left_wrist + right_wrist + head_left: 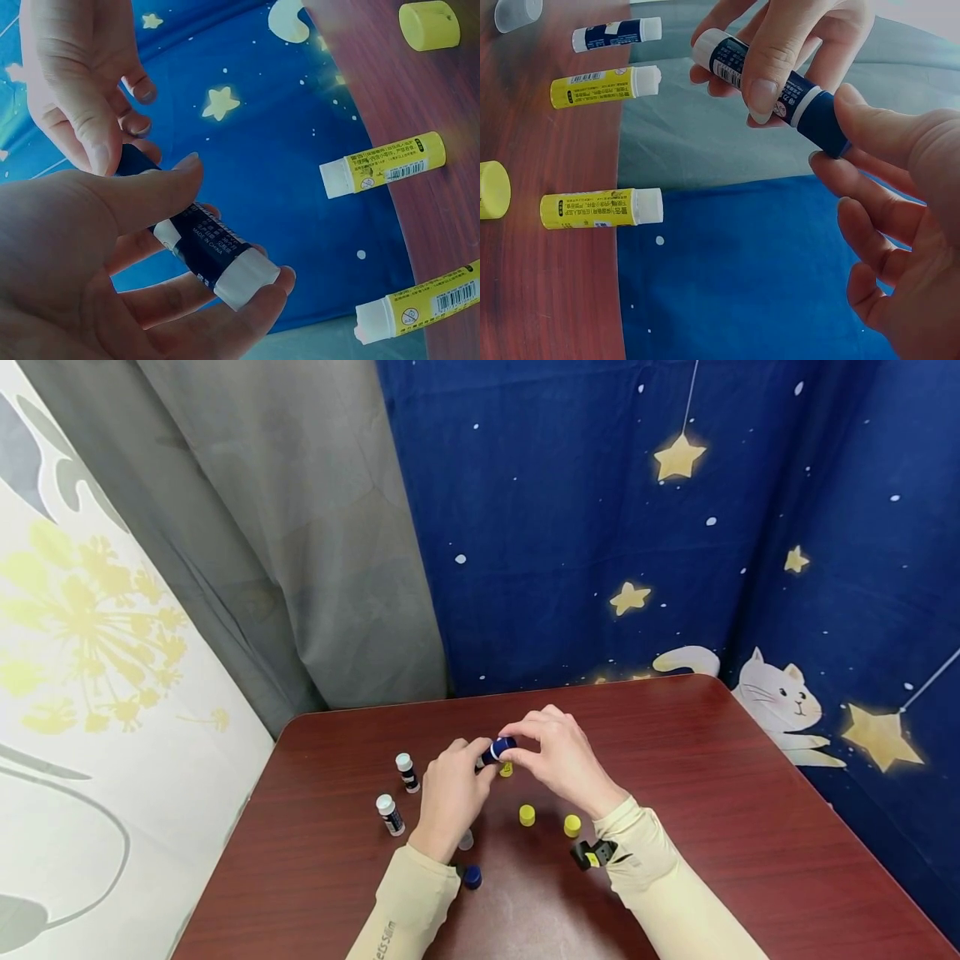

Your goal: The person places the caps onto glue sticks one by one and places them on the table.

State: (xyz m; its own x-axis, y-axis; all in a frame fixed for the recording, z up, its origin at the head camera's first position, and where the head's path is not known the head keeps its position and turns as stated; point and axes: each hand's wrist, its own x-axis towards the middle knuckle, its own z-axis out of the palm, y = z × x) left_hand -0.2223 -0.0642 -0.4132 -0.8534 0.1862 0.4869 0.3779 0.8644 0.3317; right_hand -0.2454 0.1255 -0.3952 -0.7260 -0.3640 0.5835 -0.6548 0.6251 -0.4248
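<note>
The blue stick (498, 749) is off the bench (720, 760), tilted, betw. my two hands. L hand (450, 793) has its grip round the body; R hand (562, 758) pinches the blue end (825, 126). Both grips narrow. Can't tell from my feeds if that end is a cap or the base. White end (247, 277) uncovered, w/ an L fingertip (286, 280) right at it.

Nearby stock: 2 yellow sticks (600, 210), upright, uncapped; 2 dark sticks (391, 816), same cond., to the L; 2 yellow caps (527, 816), 1 blue cap (472, 877), 1 clear cap (466, 840), all on the bench.

Risks, my assessment:
1. Slip: if I turn or pull w/ R harder than L resists, the smooth body may spin or shoot out.
2. Drop: a fall from here could topple a yellow stick; one stands close by.
3. Jerk: excess pull, then sudden release, could throw R hand into the yellow caps.
4. Smear: squeezing near the white end may foul the fingertip.
5. Sweep: L sleeve (412, 889) is just beside the blue cap; a careless shift could knock it away.
</note>
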